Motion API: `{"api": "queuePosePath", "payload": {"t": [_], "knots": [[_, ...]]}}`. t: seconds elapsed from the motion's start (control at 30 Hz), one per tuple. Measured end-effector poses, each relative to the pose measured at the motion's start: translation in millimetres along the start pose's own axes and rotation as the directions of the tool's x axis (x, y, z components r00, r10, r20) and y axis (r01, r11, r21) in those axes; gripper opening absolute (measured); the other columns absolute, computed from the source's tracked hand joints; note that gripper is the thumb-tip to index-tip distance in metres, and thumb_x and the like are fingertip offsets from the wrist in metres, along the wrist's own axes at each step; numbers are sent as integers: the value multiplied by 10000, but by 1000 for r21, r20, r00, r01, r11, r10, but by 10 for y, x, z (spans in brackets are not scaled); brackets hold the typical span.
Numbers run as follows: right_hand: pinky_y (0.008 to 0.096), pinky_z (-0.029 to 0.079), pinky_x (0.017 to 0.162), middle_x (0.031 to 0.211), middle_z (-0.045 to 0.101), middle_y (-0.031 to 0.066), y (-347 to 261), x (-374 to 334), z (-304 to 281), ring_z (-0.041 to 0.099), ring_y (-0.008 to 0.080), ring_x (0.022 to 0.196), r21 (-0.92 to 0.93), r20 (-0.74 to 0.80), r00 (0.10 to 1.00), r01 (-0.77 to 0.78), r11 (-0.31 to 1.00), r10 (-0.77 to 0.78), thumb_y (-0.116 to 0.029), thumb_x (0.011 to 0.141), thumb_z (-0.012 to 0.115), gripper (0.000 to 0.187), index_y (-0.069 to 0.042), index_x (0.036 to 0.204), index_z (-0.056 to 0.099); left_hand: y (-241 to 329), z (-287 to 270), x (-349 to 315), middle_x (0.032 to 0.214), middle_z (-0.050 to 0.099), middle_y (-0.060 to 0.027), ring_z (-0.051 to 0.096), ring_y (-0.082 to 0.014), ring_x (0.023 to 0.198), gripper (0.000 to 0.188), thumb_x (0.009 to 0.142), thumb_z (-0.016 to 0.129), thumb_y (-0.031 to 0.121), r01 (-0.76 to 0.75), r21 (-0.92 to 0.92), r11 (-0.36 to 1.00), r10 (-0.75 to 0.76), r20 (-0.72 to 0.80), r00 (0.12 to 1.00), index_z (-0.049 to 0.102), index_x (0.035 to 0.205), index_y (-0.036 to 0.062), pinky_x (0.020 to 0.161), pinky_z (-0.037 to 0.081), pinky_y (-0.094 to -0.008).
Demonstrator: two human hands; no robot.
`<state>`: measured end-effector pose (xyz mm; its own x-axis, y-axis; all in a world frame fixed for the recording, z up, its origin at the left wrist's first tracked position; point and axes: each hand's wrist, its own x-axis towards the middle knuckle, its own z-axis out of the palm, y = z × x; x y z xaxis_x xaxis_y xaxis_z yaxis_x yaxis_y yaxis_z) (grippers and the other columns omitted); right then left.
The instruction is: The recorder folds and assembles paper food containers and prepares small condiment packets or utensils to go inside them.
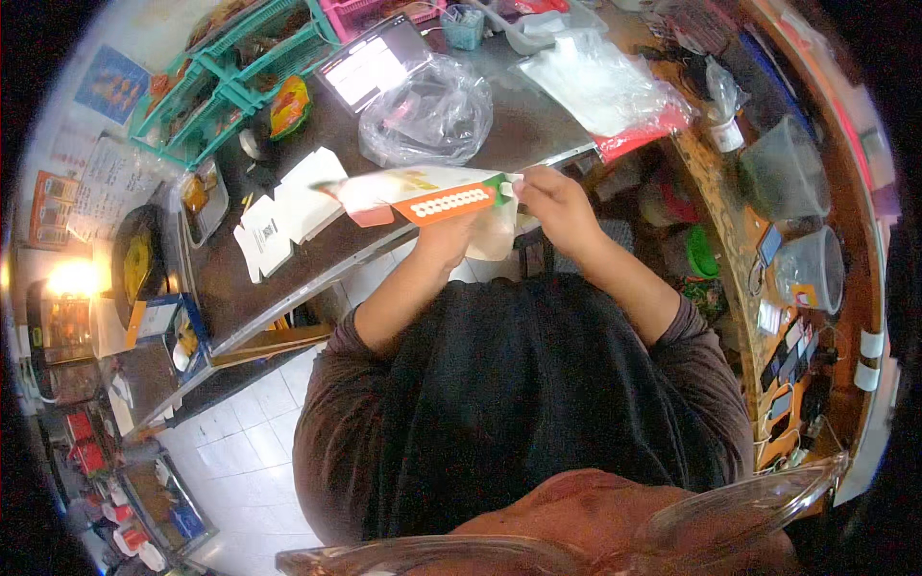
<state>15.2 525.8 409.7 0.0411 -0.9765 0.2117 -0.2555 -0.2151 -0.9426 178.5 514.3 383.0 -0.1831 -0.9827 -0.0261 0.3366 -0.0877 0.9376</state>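
A printed cardboard box point(444, 202), white on top with an orange side and a green end, is held up in front of me at the table's near edge. My left hand point(449, 240) grips it from beneath, its fingers mostly hidden behind the orange side. At the right end, my right hand point(557, 206) pinches a small pale flap between thumb and fingers. Another flap point(491, 240) hangs below this end. To the left, a flat, unfolded white carton point(288, 216) lies on the dark table point(327, 252), partly touching or overlapped by the box in view.
Behind the box sit a bundle of clear plastic point(427, 113) and a tablet point(373, 63). Teal baskets point(230, 82) stand far left. Clear plastic bags point(595, 82) lie far right, close to a wooden edge point(715, 197). Two clear tubs point(783, 168) are farther right.
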Motion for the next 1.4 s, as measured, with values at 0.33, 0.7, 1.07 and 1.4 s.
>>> {"api": "queuePosePath", "payload": {"t": [0.33,0.7,1.07,1.4], "knots": [[246,415,661,766,483,43,-25,-37,-120,503,123,714,202,119,984,-152,968,130,-152,820,562,177,18,773,569,-90,54,74,937,572,-57,547,-129,821,277,766,658,160,0,-105,994,10,93,996,561,975,7,712,451,-258],[268,395,636,724,481,53,-10,-90,-173,495,136,727,54,-27,994,-101,993,102,-153,820,567,193,10,720,538,-78,178,82,912,599,-51,553,-119,827,190,802,582,67,45,-182,982,-8,199,980,574,975,-9,723,442,-244],[299,403,624,752,518,83,41,-117,-241,516,176,708,-108,27,1000,-8,994,11,-178,804,579,195,5,739,569,-131,242,48,891,601,-39,553,-111,822,178,773,630,83,26,-148,989,4,198,980,593,933,16,721,438,-234],[301,448,666,822,588,98,80,-179,-80,575,215,767,-17,77,997,12,1000,-11,-263,767,615,368,-7,1008,506,-336,52,205,969,564,-54,527,-124,914,206,800,521,1,85,-35,996,-57,486,872,513,1005,22,783,422,-249]]}}
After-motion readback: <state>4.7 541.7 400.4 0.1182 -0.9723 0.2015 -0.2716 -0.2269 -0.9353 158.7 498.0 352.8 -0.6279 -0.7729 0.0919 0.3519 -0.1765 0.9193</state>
